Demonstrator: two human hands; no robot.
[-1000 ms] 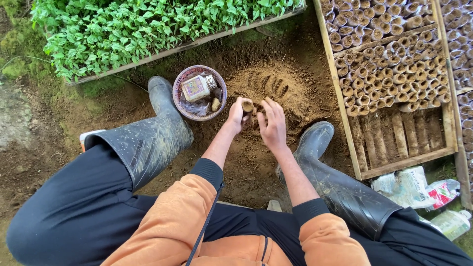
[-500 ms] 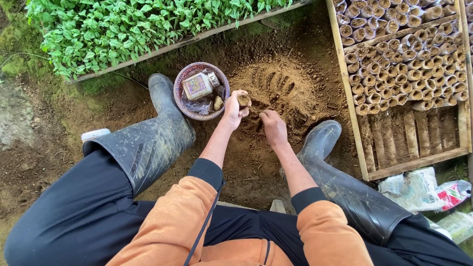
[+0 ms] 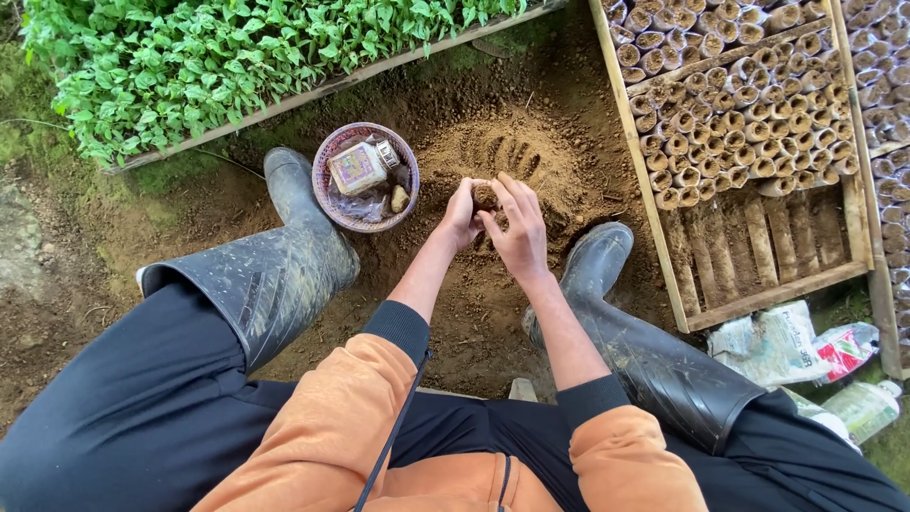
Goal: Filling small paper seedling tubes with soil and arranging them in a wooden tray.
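The left hand [image 3: 462,214] was closed around a small soil-filled paper pot [image 3: 484,195]; the right hand [image 3: 519,228] curled its fingers over the pot's top. Just left of the left hand sat a round woven basket [image 3: 332,152] containing a packet [image 3: 355,168] and plastic. Right of the right hand, a wooden crate [image 3: 645,204] held rows of filled pots [image 3: 739,123].

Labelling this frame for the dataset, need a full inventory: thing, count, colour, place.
soil-filled pot: one, brown, held between both hands
soil heap: one, brown, finger-grooved, beyond the hands
basket: one, purple, beside the left boot, holding a packet and bits
seedling tray: one, green leaves, top left
wooden frame: one, pale, right, part-filled with many brown pots
bags: several, white and red, lower right
bottle: one, clear, lower right
boots: two, dark, muddy
left hand: on the pot
right hand: on the pot
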